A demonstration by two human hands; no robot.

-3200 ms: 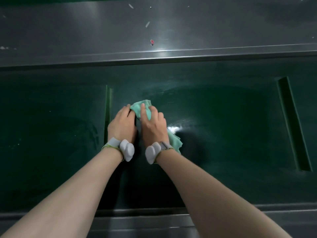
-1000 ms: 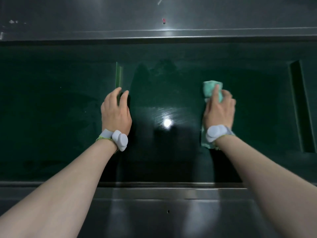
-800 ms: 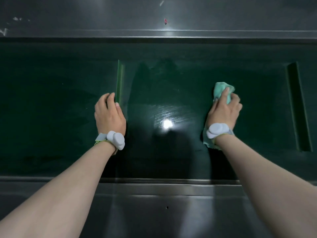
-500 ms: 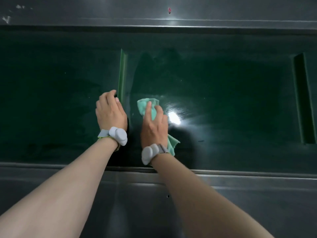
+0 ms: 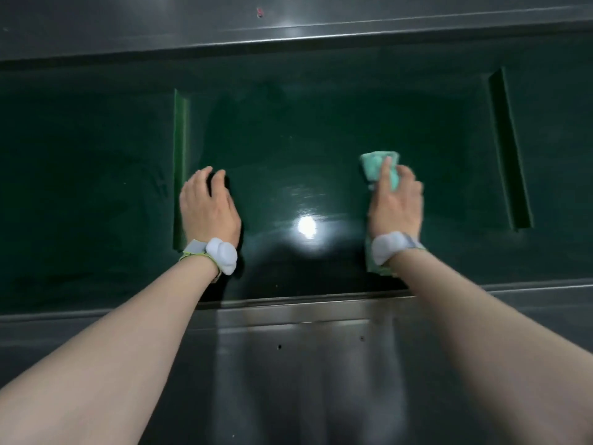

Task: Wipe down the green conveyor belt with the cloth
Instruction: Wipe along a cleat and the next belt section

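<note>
The dark green conveyor belt (image 5: 305, 133) runs left to right across the view, glossy with a bright light spot near its middle. My right hand (image 5: 395, 203) presses a light green cloth (image 5: 373, 168) flat onto the belt at the right of the spot; part of the cloth sticks out beyond my fingertips and part trails under my wrist. My left hand (image 5: 208, 207) rests palm down on the belt, fingers together, beside an upright green cleat (image 5: 180, 149). It holds nothing.
A second cleat (image 5: 508, 149) crosses the belt at the right. Steel side rails border the belt at the far edge (image 5: 288, 33) and the near edge (image 5: 305, 309). A small red speck (image 5: 258, 11) lies on the far steel surface.
My right hand has swept the cloth from beside my left hand to the right across the belt. My left hand has stayed by the left cleat.
</note>
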